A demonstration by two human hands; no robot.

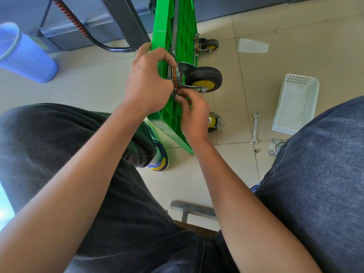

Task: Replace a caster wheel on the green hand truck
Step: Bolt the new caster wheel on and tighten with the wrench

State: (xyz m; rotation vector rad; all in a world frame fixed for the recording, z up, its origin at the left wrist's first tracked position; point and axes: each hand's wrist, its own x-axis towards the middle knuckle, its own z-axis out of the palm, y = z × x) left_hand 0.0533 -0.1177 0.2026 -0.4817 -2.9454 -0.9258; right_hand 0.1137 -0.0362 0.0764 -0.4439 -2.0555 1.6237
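The green hand truck (pixel 173 32), ribbed plastic, stands on edge on the tiled floor (pixel 226 174). The left hand (pixel 146 79) curls its grip round the metal mounting plate of the black caster wheel (pixel 203 78). The right hand (pixel 194 113) pinches something small at the plate's lower corner. A steel wrench (pixel 254 128) lies nearby.

A hand truck (pixel 178 26) of glossy green ribbed plastic stands on a floor (pixel 226 174) of smooth, pale, faintly shiny tiles, its caster wheel (pixel 204 78) matt black rubber with a yellow plastic hub in a bright metal fork. Nearby lie a polished metal wrench (pixel 255 128) and a white perforated plastic basket (pixel 297 104); the trousers (pixel 319 174) are coarse dark denim.
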